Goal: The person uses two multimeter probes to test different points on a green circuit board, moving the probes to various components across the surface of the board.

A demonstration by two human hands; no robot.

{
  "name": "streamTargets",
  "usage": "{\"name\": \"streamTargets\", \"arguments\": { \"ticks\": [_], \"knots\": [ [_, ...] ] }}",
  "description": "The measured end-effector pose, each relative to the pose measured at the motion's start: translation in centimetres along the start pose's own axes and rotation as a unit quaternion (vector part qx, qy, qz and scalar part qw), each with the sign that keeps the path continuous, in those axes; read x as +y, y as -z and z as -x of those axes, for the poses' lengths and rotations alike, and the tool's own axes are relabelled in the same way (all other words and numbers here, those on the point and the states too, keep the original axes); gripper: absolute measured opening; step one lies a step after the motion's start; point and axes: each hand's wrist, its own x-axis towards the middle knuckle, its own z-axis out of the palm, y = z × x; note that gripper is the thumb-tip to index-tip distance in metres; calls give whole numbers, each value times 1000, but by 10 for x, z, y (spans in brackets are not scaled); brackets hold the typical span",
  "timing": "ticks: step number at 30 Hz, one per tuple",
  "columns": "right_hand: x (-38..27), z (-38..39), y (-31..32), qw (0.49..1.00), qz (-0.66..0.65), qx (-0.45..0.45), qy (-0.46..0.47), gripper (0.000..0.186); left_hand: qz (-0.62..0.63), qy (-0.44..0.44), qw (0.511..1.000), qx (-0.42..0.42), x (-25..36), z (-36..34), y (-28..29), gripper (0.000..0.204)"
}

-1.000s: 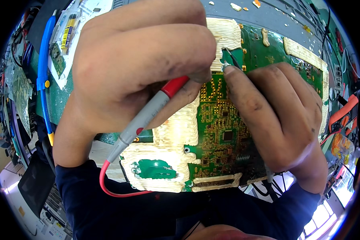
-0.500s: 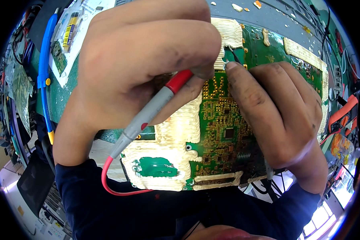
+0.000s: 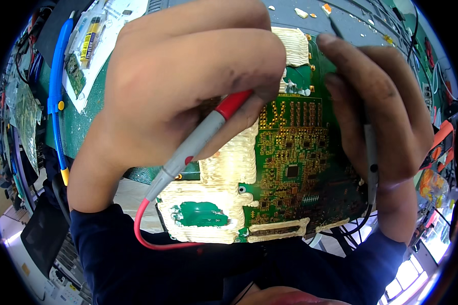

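A large green circuit board [image 3: 336, 178] lies in front of me, with ridged cream coating [image 3: 224, 162] over much of its left and upper parts. My left hand [image 3: 193, 86] is closed round a red and grey test probe [image 3: 192, 142], whose red lead [image 3: 140, 229] loops below. Its tip is hidden behind my fingers. My right hand [image 3: 392, 101] grips a black and grey test probe [image 3: 371, 157], over the board's upper right; its dark tip points up past the fingertips. Between the hands, a scraped patch [image 3: 296, 84] shows bare green board with whitish spots.
A blue and yellow tube-like tool [image 3: 56, 96] stands at left beside a yellow-labelled syringe [image 3: 89, 43] and a small board [image 3: 75, 73] on paper. Coating crumbs [image 3: 301, 12] are scattered on the grey mat [image 3: 285, 6]. An orange meter [image 3: 440, 142] sits at right.
My right hand has lifted its probe from the scraped patch and moved up and right, uncovering that patch. The left hand and the board have shifted only slightly.
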Motion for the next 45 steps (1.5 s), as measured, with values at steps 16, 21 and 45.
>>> {"name": "streamTargets", "arguments": {
  "ticks": [16, 21, 45],
  "knots": [
    [0, -12, -10, 996, -47, -24, -65, 28, 62, 120, 991, -13, -5, -18, 11, 11],
    [-4, -19, -4, 995, 10, -83, -49, 22, 55, 76, 996, -6, -22, -13, 13, 9],
    [-28, -54, 4, 965, 41, -233, -114, 13, -36, -37, 997, 64, -36, -6, 7, 16]
  ]
}}
